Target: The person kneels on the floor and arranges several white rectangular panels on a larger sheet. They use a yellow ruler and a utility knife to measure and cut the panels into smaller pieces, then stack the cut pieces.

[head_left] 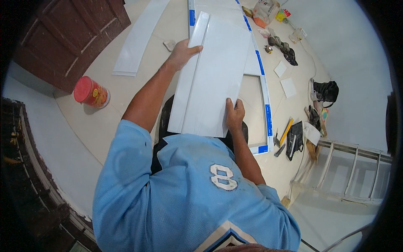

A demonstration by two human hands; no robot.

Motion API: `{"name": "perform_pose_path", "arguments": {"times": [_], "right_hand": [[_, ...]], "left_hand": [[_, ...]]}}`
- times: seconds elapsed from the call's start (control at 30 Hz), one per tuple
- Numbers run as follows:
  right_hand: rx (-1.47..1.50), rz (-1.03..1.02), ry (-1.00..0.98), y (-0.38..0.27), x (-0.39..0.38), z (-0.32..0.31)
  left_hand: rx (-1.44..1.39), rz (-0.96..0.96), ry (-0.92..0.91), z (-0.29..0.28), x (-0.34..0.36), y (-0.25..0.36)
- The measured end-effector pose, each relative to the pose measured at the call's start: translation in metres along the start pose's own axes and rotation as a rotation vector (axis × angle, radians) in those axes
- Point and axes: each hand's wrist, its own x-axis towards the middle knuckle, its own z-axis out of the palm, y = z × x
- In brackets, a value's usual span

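A long white panel with a raised strip along its left side lies lengthwise before me, its near end close to my shirt. My left hand grips the panel's left edge, thumb on top of the strip. Lower down, my right hand holds the right edge, its thumb pressed on the face. The fingers under the panel are hidden. Beneath and beyond it, a white frame with blue pieces along its border rests on the floor. White panelling covers its far part, while the near part is an opening.
Another white strip lies at the far left, near a brown door. A red-lidded bucket stands on the left. On the right are white squares, a yellow-handled tool, black bags and a ladder.
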Motion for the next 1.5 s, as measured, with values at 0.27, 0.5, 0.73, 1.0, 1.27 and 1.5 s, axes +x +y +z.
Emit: {"name": "perform_pose_path", "arguments": {"times": [0.27, 0.5, 0.73, 1.0, 1.27, 1.5], "right_hand": [[-0.080, 0.013, 0.010, -0.019, 0.034, -0.009], [-0.032, 0.073, 0.016, -0.039, 0.062, -0.005], [-0.104, 0.091, -0.027, -0.027, 0.054, -0.009], [0.094, 0.065, 0.006, -0.008, 0.042, -0.025], [0.352, 0.066, 0.116, -0.008, 0.037, -0.033], [0.141, 0.344, 0.613, 0.065, 0.055, -0.131]], "left_hand": [[-0.099, 0.076, -0.027, -0.008, 0.074, -0.061], [-0.056, 0.084, -0.009, -0.022, 0.106, -0.054], [0.147, -0.028, 0.108, 0.001, 0.042, 0.005], [-0.083, 0.154, -0.017, 0.030, 0.008, 0.044], [0.032, 0.174, -0.065, 0.054, 0.016, 0.061], [0.200, 0.045, -0.153, 0.096, 0.090, 0.037]]}}
